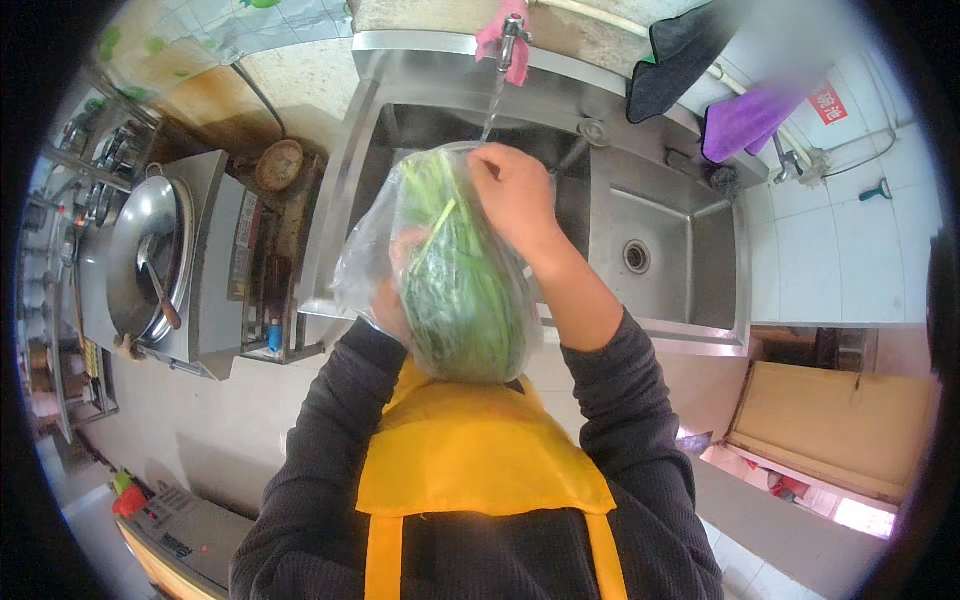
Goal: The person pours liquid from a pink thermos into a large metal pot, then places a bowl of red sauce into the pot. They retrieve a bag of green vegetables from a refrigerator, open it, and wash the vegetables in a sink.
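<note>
A clear plastic bag of leafy green vegetables is held upright before my chest, over the front of the sink. The pale stems are at the top, the dark leaves at the bottom. My right hand grips the bag's upper edge, its fingers curled in and partly hidden. Seen blurred through the plastic, my left hand supports the bundle from the left side. Just beyond the bag, water runs from a metal faucet into the left basin of the stainless steel sink.
The right basin has a round drain. Black cloths and a purple cloth hang above it. At left, a wok with a ladle sits on a stove. A wooden board stands at lower right.
</note>
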Action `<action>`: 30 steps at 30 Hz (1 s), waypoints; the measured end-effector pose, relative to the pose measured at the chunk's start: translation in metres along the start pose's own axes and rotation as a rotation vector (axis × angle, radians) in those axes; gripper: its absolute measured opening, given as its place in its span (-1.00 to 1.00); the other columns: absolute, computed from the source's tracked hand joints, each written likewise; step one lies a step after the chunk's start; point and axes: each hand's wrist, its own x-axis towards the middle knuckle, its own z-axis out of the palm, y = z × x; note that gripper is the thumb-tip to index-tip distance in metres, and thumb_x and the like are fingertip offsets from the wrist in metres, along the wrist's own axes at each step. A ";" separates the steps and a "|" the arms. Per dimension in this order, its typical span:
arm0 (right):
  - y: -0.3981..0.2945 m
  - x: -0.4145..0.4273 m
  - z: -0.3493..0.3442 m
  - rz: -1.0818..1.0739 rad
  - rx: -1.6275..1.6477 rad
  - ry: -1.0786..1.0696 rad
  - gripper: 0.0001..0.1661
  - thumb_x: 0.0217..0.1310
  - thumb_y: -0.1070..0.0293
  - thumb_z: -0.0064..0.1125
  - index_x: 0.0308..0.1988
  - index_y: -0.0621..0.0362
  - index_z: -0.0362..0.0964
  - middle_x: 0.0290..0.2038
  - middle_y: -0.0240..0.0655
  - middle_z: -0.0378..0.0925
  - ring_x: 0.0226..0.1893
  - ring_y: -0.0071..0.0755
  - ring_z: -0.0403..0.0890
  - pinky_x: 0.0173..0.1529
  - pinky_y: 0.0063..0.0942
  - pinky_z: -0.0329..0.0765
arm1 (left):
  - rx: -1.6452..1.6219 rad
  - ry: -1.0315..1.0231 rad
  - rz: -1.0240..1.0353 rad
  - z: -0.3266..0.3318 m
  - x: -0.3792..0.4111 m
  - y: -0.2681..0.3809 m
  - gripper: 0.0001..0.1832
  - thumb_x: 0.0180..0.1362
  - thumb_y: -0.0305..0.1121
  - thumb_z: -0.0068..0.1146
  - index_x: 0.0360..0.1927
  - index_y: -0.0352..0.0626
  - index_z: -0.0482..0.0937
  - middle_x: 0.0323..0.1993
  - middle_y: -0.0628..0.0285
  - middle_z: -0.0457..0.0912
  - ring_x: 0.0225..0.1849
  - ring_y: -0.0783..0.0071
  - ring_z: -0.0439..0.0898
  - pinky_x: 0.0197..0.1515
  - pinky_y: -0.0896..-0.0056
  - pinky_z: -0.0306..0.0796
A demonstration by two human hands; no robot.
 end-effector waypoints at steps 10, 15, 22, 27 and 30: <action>0.018 -0.026 -0.052 0.265 0.483 0.645 -0.79 0.30 0.31 -0.07 -0.23 0.23 0.38 -0.45 -0.52 0.34 -0.44 -0.66 0.31 -0.33 -0.67 0.31 | -0.633 0.071 -0.394 0.014 0.091 -0.045 -0.58 0.13 -0.16 -0.13 -0.16 -0.33 0.51 -0.37 0.05 0.59 -0.37 0.24 0.61 -0.30 0.28 0.55; 0.013 -0.053 -0.074 0.309 0.478 0.775 -0.79 0.33 0.32 -0.14 -0.22 0.23 0.35 -0.38 -0.44 0.37 -0.40 -0.61 0.33 -0.33 -0.68 0.31 | -0.922 -0.228 -0.479 -0.004 0.114 -0.060 -0.52 0.13 -0.13 -0.16 -0.06 -0.32 0.49 -0.21 0.05 0.59 -0.23 0.22 0.60 -0.19 0.27 0.53; 0.036 -0.043 -0.082 0.577 0.615 0.311 -0.74 0.27 0.29 -0.01 -0.20 0.27 0.45 -0.37 -0.39 0.45 -0.30 -0.55 0.46 -0.18 -0.57 0.39 | -0.715 -0.205 -0.546 -0.014 0.121 -0.060 -0.65 0.19 -0.30 -0.16 -0.07 -0.30 0.50 -0.21 0.13 0.60 -0.22 0.36 0.60 -0.17 0.34 0.52; 0.054 0.018 -0.083 0.319 -0.078 0.112 -0.63 0.21 0.21 0.01 -0.10 0.22 0.48 -0.25 -0.24 0.57 -0.25 -0.43 0.51 -0.10 -0.51 0.43 | -0.492 -0.452 -0.622 -0.016 0.118 -0.045 -0.71 0.19 -0.35 -0.06 -0.09 -0.30 0.51 -0.23 0.19 0.60 -0.25 0.43 0.60 -0.19 0.43 0.51; 0.076 0.056 -0.054 0.374 0.046 -0.310 -0.64 0.22 0.25 -0.01 -0.06 0.21 0.47 -0.17 -0.26 0.55 -0.14 -0.40 0.53 -0.01 -0.49 0.42 | -0.432 -0.639 -0.563 -0.012 0.124 -0.056 -0.76 0.16 -0.39 0.00 -0.16 -0.31 0.55 -0.27 0.20 0.61 -0.26 0.43 0.61 -0.20 0.44 0.51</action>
